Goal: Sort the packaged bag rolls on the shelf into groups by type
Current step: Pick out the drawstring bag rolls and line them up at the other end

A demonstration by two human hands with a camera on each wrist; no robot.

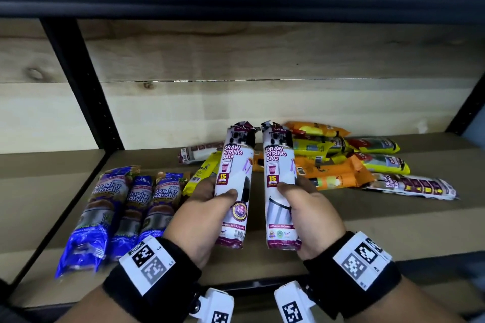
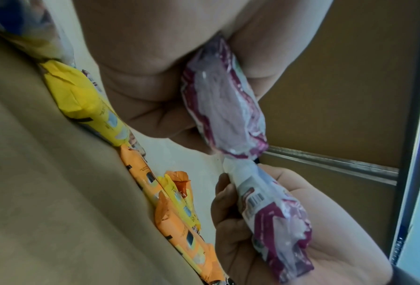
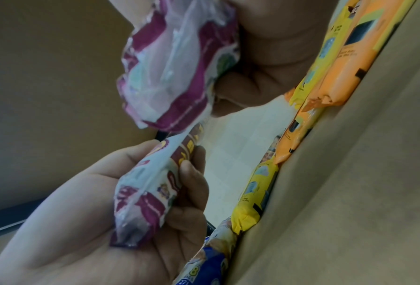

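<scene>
Each hand holds one white-and-maroon "Draw String Bag" roll upright, side by side, above the shelf board. My left hand (image 1: 220, 200) grips the left roll (image 1: 236, 165) near its lower half, thumb across the front. My right hand (image 1: 295, 199) grips the right roll (image 1: 279, 165) the same way. The left wrist view shows that hand's roll end (image 2: 223, 96) in its fingers, and the right wrist view shows the other roll end (image 3: 177, 63). Three blue "Singlet Handle" rolls (image 1: 136, 204) lie together at the left. Two more drawstring rolls lie at the right (image 1: 412, 186) and at the back (image 1: 199, 152).
A mixed heap of orange and yellow rolls (image 1: 338, 170) lies behind and right of my hands, and one yellow roll (image 1: 202, 173) lies by the blue group. A black shelf upright (image 1: 86, 86) stands at the left. The wooden back wall (image 1: 262, 60) closes the shelf.
</scene>
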